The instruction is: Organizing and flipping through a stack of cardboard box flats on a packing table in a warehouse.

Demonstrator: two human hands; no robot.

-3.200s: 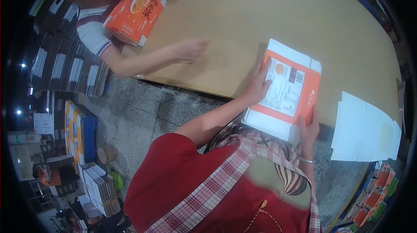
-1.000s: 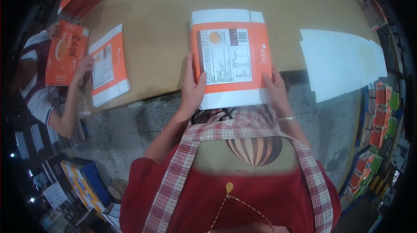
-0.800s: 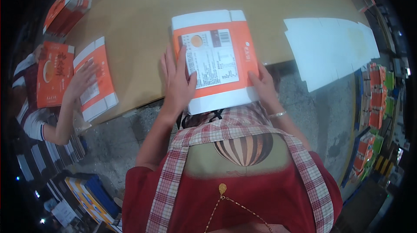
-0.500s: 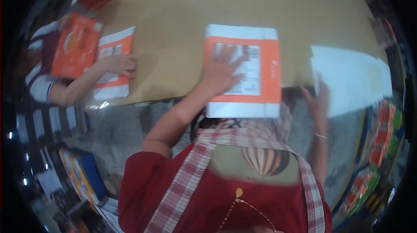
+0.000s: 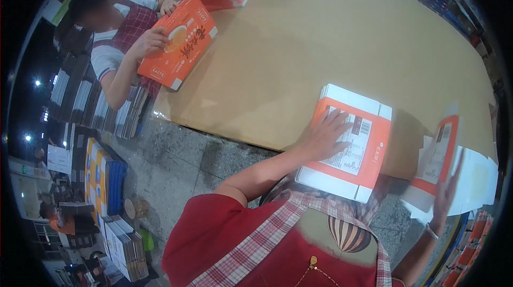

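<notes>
One orange carton point(image 5: 439, 148) has come over white sheets point(image 5: 478, 180), grasped by right fingers point(image 5: 455, 170); left fingers point(image 5: 335, 118) lie spread on a stack point(image 5: 371, 156).

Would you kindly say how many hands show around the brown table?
4: the wearer's left hand on an orange-white carton, right hand at a second carton, another person's upper hand and lower hand on a third carton.

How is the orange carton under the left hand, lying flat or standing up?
Lying flat: the orange-and-white carton has its broad labelled face turned upward, with the left hand spread on top.
</notes>
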